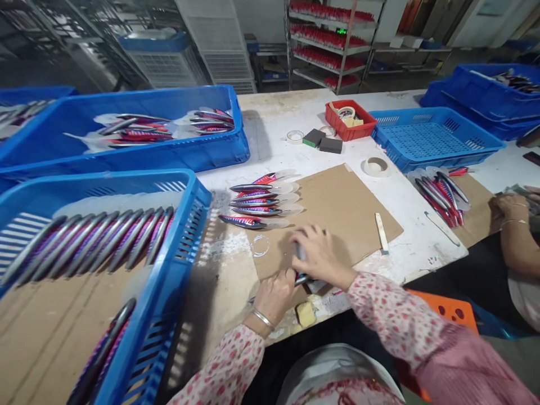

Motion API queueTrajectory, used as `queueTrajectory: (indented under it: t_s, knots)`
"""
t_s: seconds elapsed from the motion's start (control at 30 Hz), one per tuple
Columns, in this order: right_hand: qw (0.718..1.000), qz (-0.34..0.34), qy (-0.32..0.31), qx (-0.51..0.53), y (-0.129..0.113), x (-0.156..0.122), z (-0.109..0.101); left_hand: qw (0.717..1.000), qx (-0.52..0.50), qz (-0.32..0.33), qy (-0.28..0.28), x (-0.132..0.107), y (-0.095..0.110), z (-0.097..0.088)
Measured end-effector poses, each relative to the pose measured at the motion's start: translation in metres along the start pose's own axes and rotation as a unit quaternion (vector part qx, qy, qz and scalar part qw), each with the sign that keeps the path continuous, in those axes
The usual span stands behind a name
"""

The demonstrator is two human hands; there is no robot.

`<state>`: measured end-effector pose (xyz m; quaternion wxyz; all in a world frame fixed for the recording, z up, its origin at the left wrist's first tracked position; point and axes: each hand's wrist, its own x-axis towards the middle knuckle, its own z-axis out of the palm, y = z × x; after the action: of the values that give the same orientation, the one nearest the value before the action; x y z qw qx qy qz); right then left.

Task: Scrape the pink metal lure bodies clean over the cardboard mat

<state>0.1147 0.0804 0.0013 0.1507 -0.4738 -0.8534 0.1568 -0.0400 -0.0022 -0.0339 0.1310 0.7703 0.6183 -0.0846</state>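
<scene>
Left hand (275, 293): clamped on 1 lure (301, 278) | right hand (314, 252): gripping 1 grey block (300, 251) | step: apparently rubbing | next: calls for steady hold

White bench (274, 135) is showing stains and wear. Cardboard sheet (337, 202) is lying flat; lures (253, 211) are lying by its left edge. Tape roll (377, 167), red tray (356, 134), blue baskets (198, 194) and yellow sponge (306, 315) are also resting directly on it.

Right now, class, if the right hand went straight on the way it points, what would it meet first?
Probably the nearest laid-out lure, at its translucent end, though the right hand might pass above it; depth is unclear.
</scene>
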Motion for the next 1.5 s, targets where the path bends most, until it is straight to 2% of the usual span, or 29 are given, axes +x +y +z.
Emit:
queueTrajectory:
  t_s: [0.07, 0.13, 0.2, 0.27, 0.33, 0.4, 0.43, 0.47, 0.53, 0.63, 0.7, 0.77, 0.83, 0.97, 1.03, 1.1, 1.17, 1.3, 1.37, 1.43, 1.5]
  knots:
    - [0.999, -0.033, 0.003, 0.015, -0.014, 0.006, 0.008, 1.000, 0.009, -0.005, 0.006, -0.001, -0.001, 0.002]
    - [0.999, -0.022, 0.007, 0.028, -0.005, 0.005, 0.008, 1.000, 0.008, -0.003, 0.017, -0.001, -0.001, 0.003]
    - [1.000, 0.007, 0.011, 0.021, 0.024, -0.005, 0.000, 1.000, 0.002, 0.002, 0.027, -0.001, -0.001, 0.002]
    - [0.999, 0.039, 0.021, -0.001, 0.064, -0.018, -0.013, 1.000, -0.007, 0.007, 0.028, -0.001, -0.001, 0.001]
    - [0.996, 0.061, 0.066, 0.004, 0.099, -0.030, -0.025, 1.000, -0.012, 0.010, 0.020, -0.001, -0.001, 0.000]
    - [0.988, 0.071, 0.127, 0.044, 0.117, -0.036, -0.030, 1.000, -0.014, 0.011, 0.015, -0.001, -0.002, -0.001]
    - [0.984, 0.067, 0.146, 0.070, 0.119, -0.036, -0.030, 1.000, -0.013, 0.012, 0.014, -0.001, -0.002, -0.001]
    - [0.983, 0.057, 0.150, 0.090, 0.114, -0.035, -0.027, 1.000, -0.013, 0.013, 0.014, -0.001, -0.002, -0.001]
    - [0.987, 0.042, 0.122, 0.098, 0.091, -0.027, -0.017, 1.000, -0.010, 0.014, 0.015, -0.002, -0.003, -0.001]
    - [0.994, 0.068, 0.071, 0.052, 0.033, -0.010, 0.001, 1.000, 0.002, 0.010, 0.010, -0.003, -0.003, -0.001]
    - [0.998, 0.025, 0.052, 0.038, -0.001, 0.001, 0.009, 1.000, 0.018, 0.001, 0.002, -0.003, -0.003, -0.001]
    - [0.998, -0.037, 0.041, 0.043, -0.016, 0.007, 0.012, 1.000, 0.030, -0.007, -0.003, -0.004, -0.003, -0.002]
    - [0.996, -0.052, 0.047, 0.056, -0.008, 0.007, 0.010, 1.000, 0.028, -0.007, 0.003, -0.004, -0.003, -0.002]
    - [0.996, 0.045, 0.073, 0.029, 0.055, -0.009, 0.000, 1.000, 0.006, -0.005, 0.026, -0.004, -0.003, 0.001]
    - [0.990, 0.079, 0.116, 0.026, 0.083, -0.017, -0.007, 0.999, -0.002, -0.007, 0.038, -0.004, -0.003, 0.004]
    - [0.980, 0.082, 0.171, 0.060, 0.093, -0.020, -0.011, 0.999, -0.008, -0.008, 0.048, -0.004, -0.003, 0.006]
    - [0.976, 0.061, 0.187, 0.090, 0.083, -0.018, -0.010, 0.999, -0.009, -0.008, 0.052, -0.004, -0.002, 0.008]
    - [0.995, 0.022, 0.086, 0.055, 0.021, -0.004, 0.006, 0.999, -0.002, -0.012, 0.047, -0.002, -0.003, 0.010]
    - [0.998, -0.018, 0.052, 0.034, -0.006, 0.002, 0.013, 0.999, 0.003, -0.021, 0.044, -0.001, -0.003, 0.012]
    - [0.998, -0.048, 0.044, 0.027, -0.016, 0.005, 0.016, 0.999, 0.006, -0.035, 0.040, -0.002, -0.002, 0.012]
    - [0.998, -0.028, 0.053, 0.013, -0.005, 0.006, 0.010, 0.998, 0.005, -0.041, 0.041, -0.006, -0.001, 0.009]
